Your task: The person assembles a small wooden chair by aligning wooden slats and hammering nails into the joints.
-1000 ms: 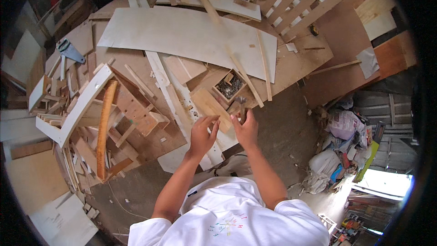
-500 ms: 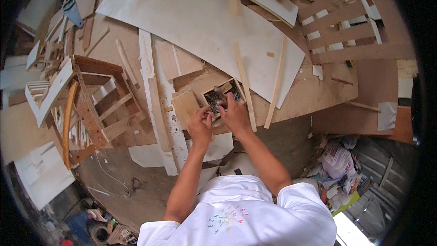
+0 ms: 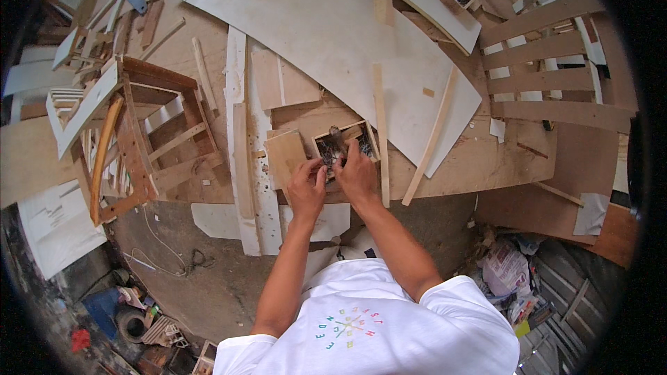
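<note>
We are now reaching both hands into the small wooden box [image 3: 345, 147] of dark nails, having just leaned closer: left hand [image 3: 306, 189] curling at its near edge, right hand [image 3: 356, 175] pinching inside. Beyond are lying a pale plywood sheet [image 3: 333, 28] and a wooden chair frame [image 3: 149, 135].

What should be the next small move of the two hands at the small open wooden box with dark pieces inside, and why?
Probably the right hand should close its fingers on one dark piece and lift it out. Both hands are already at the small open wooden box: the right hand reaches into it, while the left hand rests at its near edge, steadying it. Whether a piece is already pinched cannot be told.
</note>
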A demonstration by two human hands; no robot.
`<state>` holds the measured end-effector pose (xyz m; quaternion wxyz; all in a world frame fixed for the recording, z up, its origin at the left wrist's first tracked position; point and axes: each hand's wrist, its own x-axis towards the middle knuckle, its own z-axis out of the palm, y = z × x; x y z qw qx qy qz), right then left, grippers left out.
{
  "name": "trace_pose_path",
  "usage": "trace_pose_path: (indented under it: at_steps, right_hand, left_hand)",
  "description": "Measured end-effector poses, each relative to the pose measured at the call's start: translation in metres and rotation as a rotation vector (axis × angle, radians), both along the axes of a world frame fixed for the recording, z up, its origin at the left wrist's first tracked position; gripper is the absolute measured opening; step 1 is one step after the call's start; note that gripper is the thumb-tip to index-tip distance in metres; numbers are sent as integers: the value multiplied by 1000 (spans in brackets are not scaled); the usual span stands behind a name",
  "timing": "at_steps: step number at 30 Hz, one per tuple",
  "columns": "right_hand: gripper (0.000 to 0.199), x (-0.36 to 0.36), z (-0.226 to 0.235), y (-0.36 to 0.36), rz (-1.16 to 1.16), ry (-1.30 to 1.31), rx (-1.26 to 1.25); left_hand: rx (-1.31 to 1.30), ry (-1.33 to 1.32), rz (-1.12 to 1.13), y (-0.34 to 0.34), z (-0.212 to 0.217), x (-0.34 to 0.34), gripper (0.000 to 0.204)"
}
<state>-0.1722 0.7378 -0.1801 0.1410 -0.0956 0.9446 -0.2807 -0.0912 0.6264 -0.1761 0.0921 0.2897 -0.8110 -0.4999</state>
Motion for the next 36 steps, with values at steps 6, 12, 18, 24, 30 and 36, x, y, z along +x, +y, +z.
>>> trace_pose_path:
  at_steps: [6, 12, 18, 24, 30, 36]
  right_hand:
    - [35, -1, -17, 10, 50, 149, -159]
    - [34, -10, -12, -3, 21, -52, -121]
    - [37, -9, -25, -7, 44, 38, -109]
    - [32, -12, -33, -17, 7, 18, -28]
    - [26, -4, 15, 17, -109, -310, -483]
    - [26, 17, 92, 24, -173, -656, -1023]
  left_hand:
    - [-18, 42, -2, 1, -2, 2, 18]
    - [-23, 23, 22, 5, 0, 5, 18]
    - [-16, 36, 27, 6, 1, 7, 19]
    - [64, 67, 76, 9, 3, 11, 23]
    - [347, 115, 98, 5, 21, 24, 25]
    - [638, 276, -83, -6, 94, 35, 27]
